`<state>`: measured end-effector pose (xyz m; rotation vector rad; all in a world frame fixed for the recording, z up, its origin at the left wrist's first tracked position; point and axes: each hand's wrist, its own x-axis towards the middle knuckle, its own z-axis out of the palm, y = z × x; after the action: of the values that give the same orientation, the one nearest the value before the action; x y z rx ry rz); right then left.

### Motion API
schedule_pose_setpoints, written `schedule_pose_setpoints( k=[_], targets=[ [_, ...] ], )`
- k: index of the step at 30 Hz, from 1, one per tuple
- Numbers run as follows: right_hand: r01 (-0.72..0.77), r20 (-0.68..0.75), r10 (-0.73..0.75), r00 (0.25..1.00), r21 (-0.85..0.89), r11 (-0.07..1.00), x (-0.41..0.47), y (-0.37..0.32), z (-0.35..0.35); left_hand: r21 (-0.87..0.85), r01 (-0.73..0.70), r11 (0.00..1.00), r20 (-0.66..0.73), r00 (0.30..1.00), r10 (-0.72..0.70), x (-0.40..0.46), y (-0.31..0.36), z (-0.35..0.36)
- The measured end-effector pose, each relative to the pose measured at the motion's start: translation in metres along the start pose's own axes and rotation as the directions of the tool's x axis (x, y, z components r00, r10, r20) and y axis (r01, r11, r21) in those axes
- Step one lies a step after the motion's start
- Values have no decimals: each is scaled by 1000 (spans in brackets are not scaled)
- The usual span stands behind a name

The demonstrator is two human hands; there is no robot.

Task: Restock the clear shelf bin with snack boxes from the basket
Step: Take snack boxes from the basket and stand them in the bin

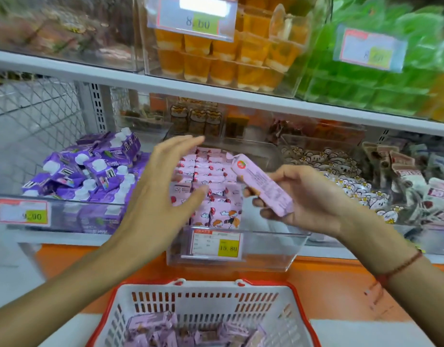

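Right hand fingers grip a pink box just right of the bin's stacked boxes, long axis slanting up-left toward them; left hand hovers spread open over the stack.

The shelf bin is clear, glossy plastic. The pink snack box looks like smooth printed cardboard with a slight sheen. The basket is matt white perforated plastic with a red rim. Purple pouches are shiny film.
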<state>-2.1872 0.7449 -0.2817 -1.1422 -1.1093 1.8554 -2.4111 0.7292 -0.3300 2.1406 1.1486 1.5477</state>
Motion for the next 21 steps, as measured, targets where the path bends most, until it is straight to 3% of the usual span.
schedule_pose_setpoints(
  k=[2, 6, 9, 11, 12, 14, 19, 21],
  targets=[
    [-145, 187, 114, 976, 160, 976, -13, 6, 9, -42, -61, 997, 106, 992, 65, 0, 14, 5],
    [-202, 254, 140, 957, 238, 950, -21, 13, 19, -127, 14, 992, 148, 989, 5, 0, 25, 7],
    [-151, 278, 127, 952, 65, 986, -27, 8, 15, -254, 124, 959, 150, 985, -88, 2, 28, 3],
    [26, 271, 26, 962, -186, 982, -30, 3, 12, -276, 127, 953, 142, 986, -90, 3, 31, 2],
    [154, 259, -58, 964, -369, 916, -32, 1, 11, -267, 113, 957, 136, 988, -78, 3, 33, 1],
    [308, 234, -202, 951, -660, 685, -36, -4, 13, -250, 96, 964, 113, 991, -69, 2, 36, 1],
    [360, 213, -322, 923, -773, 521, -37, -15, 10, -242, 131, 961, 1, 991, -134, 0, 35, 9],
    [360, 223, -365, 904, -857, 369, -32, -15, 8, -244, 115, 963, -24, 992, -125, -2, 33, 11]
  ],
)
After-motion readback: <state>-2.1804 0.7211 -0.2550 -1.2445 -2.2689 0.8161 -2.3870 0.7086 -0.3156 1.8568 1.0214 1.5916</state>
